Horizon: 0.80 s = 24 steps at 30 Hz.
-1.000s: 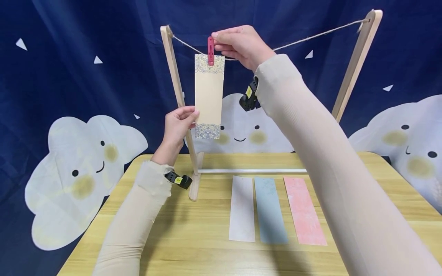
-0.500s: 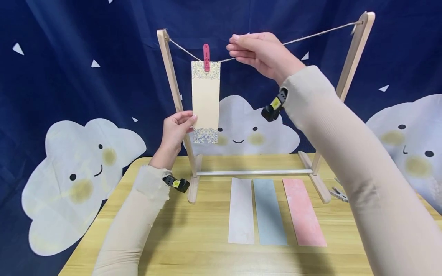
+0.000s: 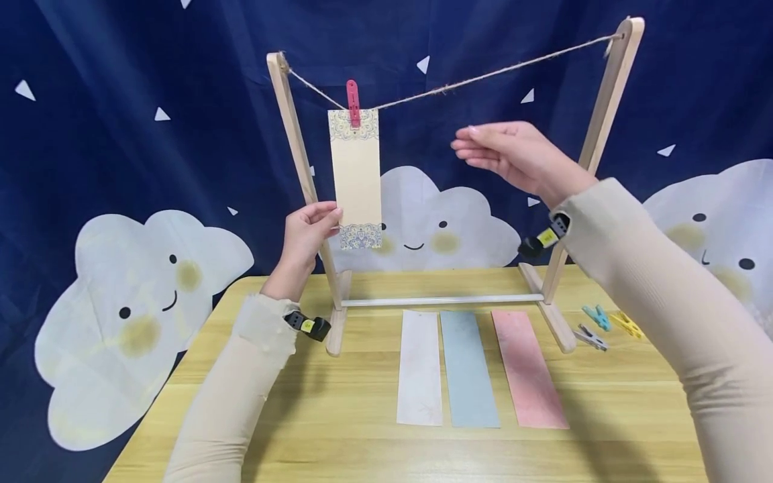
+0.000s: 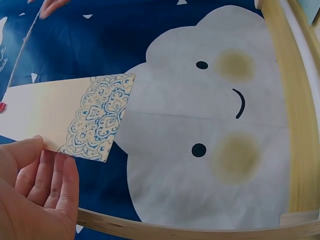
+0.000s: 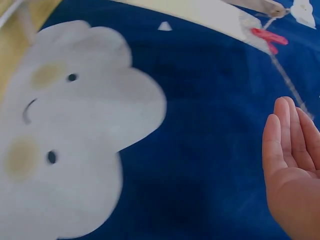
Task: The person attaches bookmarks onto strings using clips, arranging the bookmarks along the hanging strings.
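A cream bookmark-shaped paper card with blue patterned ends hangs from a twine line, held there by a red clothespin. My left hand pinches the card's lower left edge between thumb and fingers; the left wrist view shows the thumb on the front beside the blue pattern. To the right of the card, below the twine, my right hand is in the air with nothing in it. Its fingers are nearly straight in the right wrist view.
White, blue and pink paper cards lie in a row on the wooden table. Teal, yellow and grey clothespins lie at the right. Two wooden posts carry the twine, joined low by a white rod.
My right hand has let go of the red clothespin and moved right and down, away from the twine. The clothespin stays on the card and line. My left hand keeps its pinch on the card.
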Available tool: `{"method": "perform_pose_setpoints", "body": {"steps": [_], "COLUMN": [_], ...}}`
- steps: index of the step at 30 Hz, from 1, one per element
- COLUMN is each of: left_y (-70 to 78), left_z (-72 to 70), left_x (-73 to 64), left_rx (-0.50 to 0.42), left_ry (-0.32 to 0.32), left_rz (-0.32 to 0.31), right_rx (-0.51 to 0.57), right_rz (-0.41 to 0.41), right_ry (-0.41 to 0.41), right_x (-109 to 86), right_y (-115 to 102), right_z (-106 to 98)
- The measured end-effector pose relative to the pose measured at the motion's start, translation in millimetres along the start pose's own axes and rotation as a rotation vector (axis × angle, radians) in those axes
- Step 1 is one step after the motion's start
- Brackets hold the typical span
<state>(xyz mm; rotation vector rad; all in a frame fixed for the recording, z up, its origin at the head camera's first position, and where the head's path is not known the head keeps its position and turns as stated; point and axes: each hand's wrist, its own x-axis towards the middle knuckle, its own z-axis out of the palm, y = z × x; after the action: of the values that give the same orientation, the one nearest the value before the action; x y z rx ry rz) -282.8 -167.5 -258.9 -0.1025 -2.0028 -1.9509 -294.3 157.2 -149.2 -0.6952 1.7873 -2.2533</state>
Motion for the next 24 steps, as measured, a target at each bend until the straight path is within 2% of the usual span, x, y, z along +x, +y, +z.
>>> {"method": "perform_pose_setpoints", "body": {"steps": [5, 10, 20, 24], "left_y": [-6.7, -13.8, -23.8, -27.4], "left_z": [-0.8, -3.9, -7.8, -9.3], "left_x": [-0.9, -6.1, -20.3, -25.3], "left_rx": [-0.031, -0.015, -0.004, -0.009], "left_ry": [0.002, 0.002, -0.018, -0.041], "left_rz": [0.017, 0.011, 0.048, 0.046], "right_rx": [-0.029, 0.021, 0.115, 0.017], "right_rz": [0.012, 0.019, 0.008, -0.011], "right_ry": [-0.008, -0.027, -0.121, -0.123], "right_x": [-23.1, -46.1, -96.5, -115.5], "right_y": [19, 38, 78, 92], "right_z": [-25, -48, -91, -104]}}
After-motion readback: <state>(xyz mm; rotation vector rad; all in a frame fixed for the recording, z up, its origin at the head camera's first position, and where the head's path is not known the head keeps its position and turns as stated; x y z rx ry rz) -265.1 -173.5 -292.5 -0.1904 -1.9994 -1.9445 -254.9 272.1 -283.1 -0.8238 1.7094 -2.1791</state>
